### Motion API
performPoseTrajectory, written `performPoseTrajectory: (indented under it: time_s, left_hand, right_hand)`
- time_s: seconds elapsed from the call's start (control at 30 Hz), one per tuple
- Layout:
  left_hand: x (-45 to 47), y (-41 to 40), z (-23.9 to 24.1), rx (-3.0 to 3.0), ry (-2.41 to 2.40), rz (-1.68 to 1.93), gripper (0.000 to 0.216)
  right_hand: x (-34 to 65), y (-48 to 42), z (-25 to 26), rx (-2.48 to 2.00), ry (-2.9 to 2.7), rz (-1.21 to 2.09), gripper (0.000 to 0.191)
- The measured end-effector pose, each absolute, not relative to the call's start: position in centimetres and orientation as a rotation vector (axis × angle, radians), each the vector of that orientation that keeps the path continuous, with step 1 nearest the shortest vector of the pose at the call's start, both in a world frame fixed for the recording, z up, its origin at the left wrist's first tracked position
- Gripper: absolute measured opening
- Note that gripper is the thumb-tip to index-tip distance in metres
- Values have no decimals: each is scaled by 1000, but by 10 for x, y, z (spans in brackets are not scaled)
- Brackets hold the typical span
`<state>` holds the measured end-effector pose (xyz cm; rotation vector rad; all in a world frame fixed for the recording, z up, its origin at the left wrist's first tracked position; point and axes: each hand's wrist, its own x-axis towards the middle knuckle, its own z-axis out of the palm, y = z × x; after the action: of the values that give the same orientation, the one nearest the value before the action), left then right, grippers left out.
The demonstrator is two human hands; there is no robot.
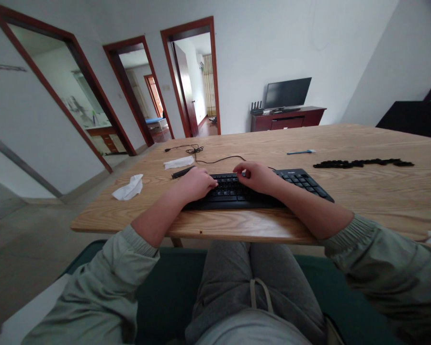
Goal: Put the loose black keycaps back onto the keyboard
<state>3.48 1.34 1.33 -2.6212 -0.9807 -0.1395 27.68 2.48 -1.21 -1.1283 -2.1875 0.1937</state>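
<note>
A black keyboard lies along the table's near edge, its number pad showing on the right. My left hand rests over its left part, fingers curled together and the tips at the keys. Whether anything is between those fingertips is hidden. My right hand is above the middle keys, thumb and fingers bent into a pinch; whatever is in it is too small to make out. Right of the keyboard, small black pieces that look like keycaps lie in a long row. Behind it sits a blue-and-white brush.
The wooden table carries a crumpled white tissue, a folded one and a dark narrow strip at left. A coiled black cable runs behind the keyboard. A television stands on a far cabinet.
</note>
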Motion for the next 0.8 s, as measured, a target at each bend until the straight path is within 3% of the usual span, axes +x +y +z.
performPoseTrajectory:
  time_s: [0.17, 0.3, 0.6, 0.8]
  left_hand:
    - [27, 10, 7, -2649, -1042, -323, 26]
    - [22, 12, 5, -2775, -1028, -631, 41]
    - [25, 18, 0, -2847, -1159, -401, 47]
    - [34, 20, 4, -2764, -1091, -1040, 30]
  right_hand:
    - [269, 25, -9, -1110, -1951, 351, 26]
    - [262, 27, -2, -1136, -1793, 385, 30]
    - [224, 38, 1, -1176, -1806, 421, 27]
    - [207, 44, -1, -1142, -1660, 741, 23]
